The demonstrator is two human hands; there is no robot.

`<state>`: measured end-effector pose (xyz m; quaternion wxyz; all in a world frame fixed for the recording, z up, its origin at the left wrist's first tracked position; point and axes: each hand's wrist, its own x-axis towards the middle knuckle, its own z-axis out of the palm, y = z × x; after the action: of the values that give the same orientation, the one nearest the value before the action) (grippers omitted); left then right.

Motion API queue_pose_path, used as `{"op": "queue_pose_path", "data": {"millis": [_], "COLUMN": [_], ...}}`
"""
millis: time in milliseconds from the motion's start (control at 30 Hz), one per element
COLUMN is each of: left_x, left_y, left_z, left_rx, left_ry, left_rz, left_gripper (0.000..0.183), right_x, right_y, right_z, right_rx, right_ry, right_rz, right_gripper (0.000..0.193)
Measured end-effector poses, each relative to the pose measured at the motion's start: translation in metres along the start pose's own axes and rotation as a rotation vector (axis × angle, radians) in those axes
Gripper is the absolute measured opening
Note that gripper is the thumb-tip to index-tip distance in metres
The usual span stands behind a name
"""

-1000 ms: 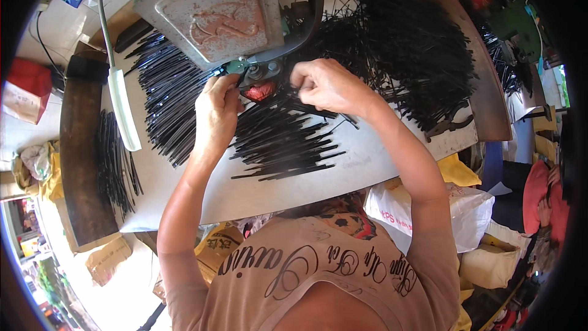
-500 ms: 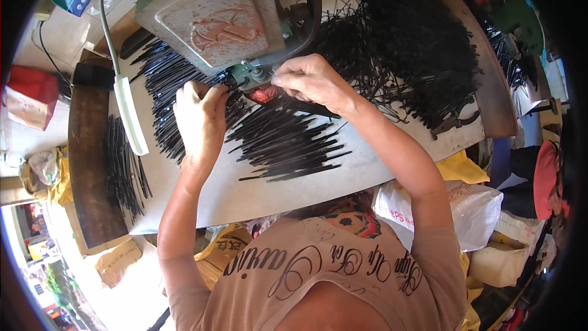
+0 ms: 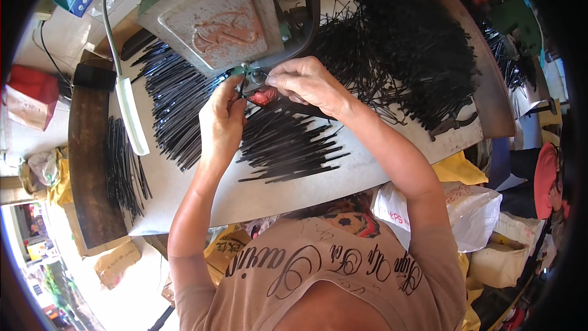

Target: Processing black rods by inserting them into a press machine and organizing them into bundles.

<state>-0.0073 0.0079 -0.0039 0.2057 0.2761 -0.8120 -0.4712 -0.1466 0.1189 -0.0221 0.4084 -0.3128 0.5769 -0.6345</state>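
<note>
Both my hands meet beneath the grey metal housing of a green machine (image 3: 214, 27), close to its small working end. My left hand (image 3: 222, 116) is closed in a pinch on a thin black strip (image 3: 242, 91), which points up toward the machine. On the other side, my right hand (image 3: 309, 86) has its fingers pressed together beside the working end; what they hold is hidden. A red piece (image 3: 263, 97) shows between the hands. Straight black strips lie in a dense row (image 3: 174, 101) left of the machine and in a pile (image 3: 294, 147) in front of it.
A large tangled heap of black strips (image 3: 416, 49) covers the table's right side, with pliers (image 3: 454, 124) at its near edge. More strips (image 3: 125, 165) lie at the far left by a wooden edge (image 3: 92, 165). A white lamp (image 3: 130, 116) hangs over the table. White bags (image 3: 468, 214) stand below right.
My left hand has moved right, from over the left row of strips to near the machine's working end. My right hand has shifted slightly left and stays closed.
</note>
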Motion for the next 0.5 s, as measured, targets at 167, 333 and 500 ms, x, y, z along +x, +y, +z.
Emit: {"op": "queue_pose_path", "data": {"millis": [167,333,500], "left_x": [0.013,0.013,0.015], "left_y": [-0.021,-0.019,-0.02], "left_z": [0.002,0.004,-0.001], "left_rx": [0.13,0.07,0.08], "left_ry": [0.017,0.021,0.046], "left_rz": [0.126,0.083,0.121], "left_gripper": [0.016,0.018,0.017], "right_x": [0.002,0.002,0.001], "right_y": [-0.002,-0.003,-0.006], "right_z": [0.002,0.003,0.002], "right_rx": [0.075,0.075,0.047], "right_ry": [0.01,0.011,0.006], "right_rz": [0.046,0.051,0.06], "right_gripper": [0.02,0.021,0.021]}}
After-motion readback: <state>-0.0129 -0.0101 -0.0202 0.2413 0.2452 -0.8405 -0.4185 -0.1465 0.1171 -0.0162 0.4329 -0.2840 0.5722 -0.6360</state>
